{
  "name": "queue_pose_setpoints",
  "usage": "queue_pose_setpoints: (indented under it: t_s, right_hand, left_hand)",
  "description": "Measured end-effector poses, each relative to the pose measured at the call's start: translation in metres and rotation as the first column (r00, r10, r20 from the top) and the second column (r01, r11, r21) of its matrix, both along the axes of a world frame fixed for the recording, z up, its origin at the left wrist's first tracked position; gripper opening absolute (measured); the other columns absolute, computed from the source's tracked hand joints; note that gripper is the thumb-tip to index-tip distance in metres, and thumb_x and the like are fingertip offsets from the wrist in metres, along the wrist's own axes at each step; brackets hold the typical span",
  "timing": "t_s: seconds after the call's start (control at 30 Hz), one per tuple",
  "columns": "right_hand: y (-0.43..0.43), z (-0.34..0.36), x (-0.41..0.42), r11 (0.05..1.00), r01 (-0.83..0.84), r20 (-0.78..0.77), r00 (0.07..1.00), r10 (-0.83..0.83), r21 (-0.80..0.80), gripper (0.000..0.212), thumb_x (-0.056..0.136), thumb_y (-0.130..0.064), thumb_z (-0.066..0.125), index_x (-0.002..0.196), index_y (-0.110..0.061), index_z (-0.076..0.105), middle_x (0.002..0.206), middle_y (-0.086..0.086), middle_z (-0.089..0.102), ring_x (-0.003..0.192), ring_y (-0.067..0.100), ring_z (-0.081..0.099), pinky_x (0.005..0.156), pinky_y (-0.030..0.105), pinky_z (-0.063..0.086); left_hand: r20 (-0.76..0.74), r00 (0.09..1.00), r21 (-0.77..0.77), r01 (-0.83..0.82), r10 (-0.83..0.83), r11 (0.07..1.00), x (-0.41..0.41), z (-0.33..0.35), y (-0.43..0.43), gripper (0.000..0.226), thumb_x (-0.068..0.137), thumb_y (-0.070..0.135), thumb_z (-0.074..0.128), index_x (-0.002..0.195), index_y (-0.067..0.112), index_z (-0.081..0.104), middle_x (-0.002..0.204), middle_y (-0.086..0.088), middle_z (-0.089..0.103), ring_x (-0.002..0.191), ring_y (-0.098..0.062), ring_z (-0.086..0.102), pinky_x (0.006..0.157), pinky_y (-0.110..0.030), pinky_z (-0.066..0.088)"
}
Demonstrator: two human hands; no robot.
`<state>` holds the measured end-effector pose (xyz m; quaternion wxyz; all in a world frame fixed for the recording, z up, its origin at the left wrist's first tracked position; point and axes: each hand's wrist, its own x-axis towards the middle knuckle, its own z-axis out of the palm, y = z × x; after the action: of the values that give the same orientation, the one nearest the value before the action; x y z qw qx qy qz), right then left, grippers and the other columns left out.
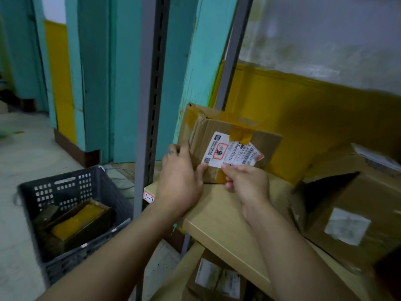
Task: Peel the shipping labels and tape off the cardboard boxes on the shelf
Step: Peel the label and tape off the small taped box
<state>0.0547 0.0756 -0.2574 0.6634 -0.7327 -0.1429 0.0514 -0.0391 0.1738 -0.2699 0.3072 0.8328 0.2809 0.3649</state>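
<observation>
A small cardboard box [267, 142] with yellow tape [240, 134] over its top stands on the wooden shelf [219, 216], at the shelf's left end. My left hand [180, 181] grips the box's left edge, thumb on the front face. A white shipping label [217, 149] is stuck on the front. My right hand [247, 181] pinches the lower edge of a second label [243, 156] that is partly lifted off the box.
A larger open box [351, 216] with a white label lies on the shelf at the right. Another labelled box [217, 276] sits on the shelf below. A dark plastic crate [71, 211] holding boxes stands on the floor at the left, beside the grey shelf post [149, 105].
</observation>
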Motion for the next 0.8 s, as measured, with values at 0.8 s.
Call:
queue_pose_setpoints:
  t_s: [0.8]
  right_hand:
    - [0.003, -0.004, 0.013, 0.969, 0.126, 0.177, 0.98, -0.088, -0.211, 0.027, 0.08, -0.023, 0.068, 0.062, -0.003, 0.065, 0.056, 0.004, 0.061, 0.054, 0.02, 0.052, 0.056, 0.031, 0.044]
  left_hand:
    - [0.034, 0.999, -0.026, 0.034, -0.034, 0.999, -0.002, 0.004, -0.002, 0.066, 0.09, 0.034, 0.068, 0.144, 0.018, 0.035, 0.132, -0.004, 0.044, 0.125, -0.022, 0.045, 0.105, -0.036, 0.039]
